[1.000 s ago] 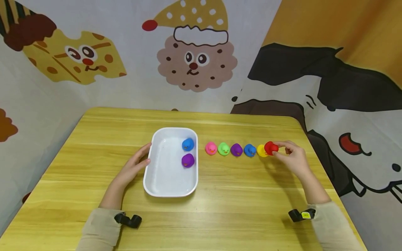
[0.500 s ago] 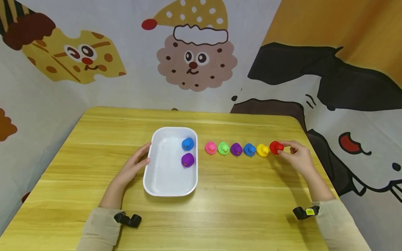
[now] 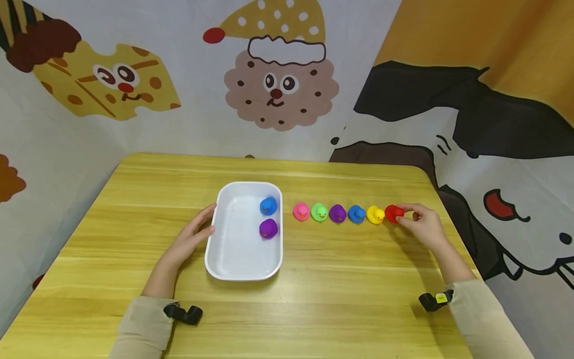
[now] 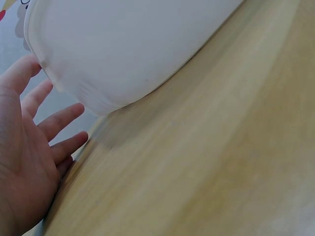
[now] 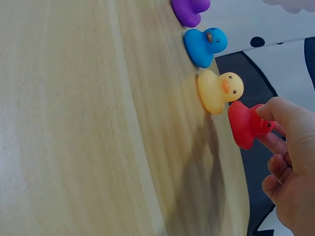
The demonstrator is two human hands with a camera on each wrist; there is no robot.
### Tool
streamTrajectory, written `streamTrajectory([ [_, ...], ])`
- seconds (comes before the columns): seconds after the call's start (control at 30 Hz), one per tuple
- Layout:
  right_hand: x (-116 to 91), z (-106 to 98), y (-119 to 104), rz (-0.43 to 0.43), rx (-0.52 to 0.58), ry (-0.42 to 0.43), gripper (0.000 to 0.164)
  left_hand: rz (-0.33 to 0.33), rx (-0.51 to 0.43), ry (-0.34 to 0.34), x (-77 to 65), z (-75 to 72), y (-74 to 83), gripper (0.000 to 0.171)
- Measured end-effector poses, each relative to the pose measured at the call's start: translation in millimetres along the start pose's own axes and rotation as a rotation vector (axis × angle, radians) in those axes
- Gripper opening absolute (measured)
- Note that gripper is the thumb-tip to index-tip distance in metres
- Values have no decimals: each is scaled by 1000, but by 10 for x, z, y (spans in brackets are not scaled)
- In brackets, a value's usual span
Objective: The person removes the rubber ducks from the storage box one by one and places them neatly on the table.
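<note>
Between thumb and fingers my right hand point(image 3: 423, 224) pinches a red rubber duck point(image 3: 393, 214), at the right end of a row of ducks. Just left of it sits a yellow duck point(image 3: 375, 215); then come a blue duck point(image 3: 357, 214), a purple duck point(image 3: 338, 214), a green duck point(image 3: 320, 213) and a pink duck point(image 3: 301, 211). My left hand point(image 3: 186, 242) touches the left side of a white tray point(image 3: 244, 275), its fingers spread and fairly straight in the left wrist view. Inside the tray, along its right wall, lie another blue duck point(image 3: 268, 205) and another purple duck point(image 3: 268, 229).
Everything stands on a wooden table point(image 3: 314, 309). Behind its far edge hangs a cloth backdrop point(image 3: 179, 134) with cartoon prints. Each wrist carries a small black camera, such as the left one point(image 3: 184, 314).
My right hand has moved right with the red duck, from in front of the yellow duck to its right side, and slightly down. The left hand and tray stay put.
</note>
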State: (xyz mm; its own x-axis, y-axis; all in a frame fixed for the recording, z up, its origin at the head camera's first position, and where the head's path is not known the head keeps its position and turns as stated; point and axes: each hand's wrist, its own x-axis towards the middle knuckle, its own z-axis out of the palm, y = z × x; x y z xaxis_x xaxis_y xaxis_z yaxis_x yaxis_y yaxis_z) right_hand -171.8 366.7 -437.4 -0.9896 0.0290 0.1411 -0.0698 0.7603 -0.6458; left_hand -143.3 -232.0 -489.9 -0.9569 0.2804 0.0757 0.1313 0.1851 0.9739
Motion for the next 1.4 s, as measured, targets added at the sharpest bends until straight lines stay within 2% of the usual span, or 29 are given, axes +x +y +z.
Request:
streamTrajectory([
  [0.67,15,112,205,58,-2,-38,36,12,-12,-8,2,2,-5,58],
  [0.97,20,121,255,37,7,-34,38,-4,-18,2,3,13,-9,59],
  [1.13,-22,63,173,0,26,28,38,-3,-15,-1,-2,22,11,59],
  [1.4,-92,-11,-224,-31,69,198,33,-12,-16,-5,-2,6,7,59],
])
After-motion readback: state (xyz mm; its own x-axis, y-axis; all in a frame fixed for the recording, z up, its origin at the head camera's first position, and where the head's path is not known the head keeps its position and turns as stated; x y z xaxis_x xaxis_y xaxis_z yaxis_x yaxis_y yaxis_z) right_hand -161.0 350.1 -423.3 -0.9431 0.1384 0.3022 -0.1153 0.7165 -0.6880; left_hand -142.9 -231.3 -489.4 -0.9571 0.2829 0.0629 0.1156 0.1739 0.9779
